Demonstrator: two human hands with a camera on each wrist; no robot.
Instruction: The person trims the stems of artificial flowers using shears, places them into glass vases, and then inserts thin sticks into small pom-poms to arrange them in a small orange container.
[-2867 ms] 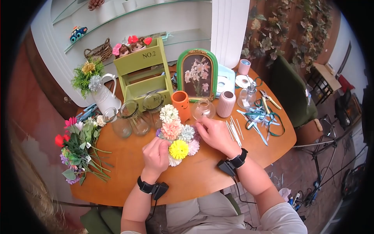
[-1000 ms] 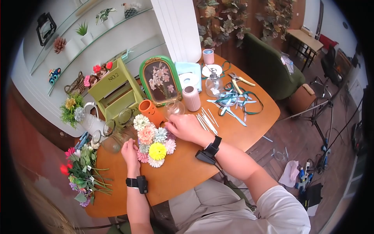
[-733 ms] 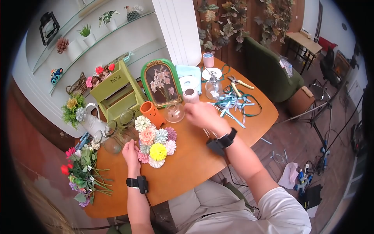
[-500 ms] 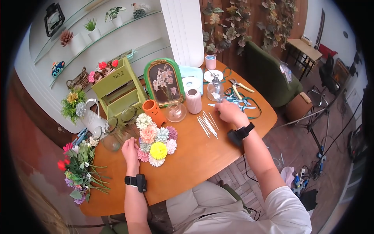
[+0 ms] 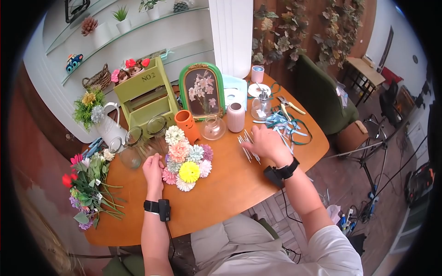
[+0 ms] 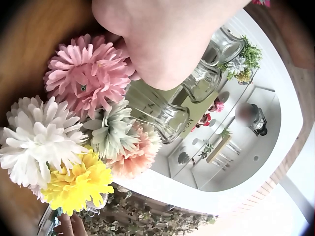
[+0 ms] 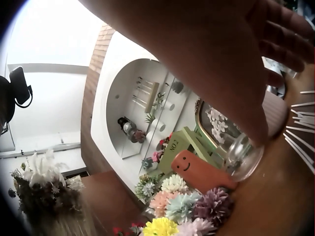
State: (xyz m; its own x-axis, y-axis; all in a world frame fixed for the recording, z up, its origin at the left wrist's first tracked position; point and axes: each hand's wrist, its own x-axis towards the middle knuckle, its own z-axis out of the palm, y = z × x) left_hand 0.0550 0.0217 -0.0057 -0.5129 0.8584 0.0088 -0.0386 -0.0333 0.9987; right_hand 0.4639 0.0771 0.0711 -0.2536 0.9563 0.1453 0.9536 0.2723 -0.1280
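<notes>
My left hand [image 5: 153,171] has its fingers curled behind the left side of a bunch of artificial flowers [image 5: 178,153]. The bunch mixes cream, peach, pale blue, pink, mauve and white heads around a yellow flower [image 6: 78,183]; its stems are hidden. In the left wrist view, my fingers pass behind the pink flower [image 6: 88,73]. On the right, my right hand [image 5: 268,143] hovers low over several thin white sticks [image 5: 249,154] and the edge of the blue and green ribbons [image 5: 301,131]. Its fingers [image 7: 283,32] look loosely spread in the right wrist view, with nothing between them.
Glass jars [image 5: 133,138], an orange smiling vase [image 5: 186,124], a round glass vase [image 5: 213,129] and a ribbed pink vase [image 5: 235,118] stand behind the bunch. Loose flowers [image 5: 90,188] lie at left. A spray bottle [image 5: 261,108] and pliers [image 5: 290,106] sit at back right.
My right hand has left the bunch, swung right to the ribbons, then drawn back toward the sticks. The left hand stays at the flowers. The head view has shifted.
</notes>
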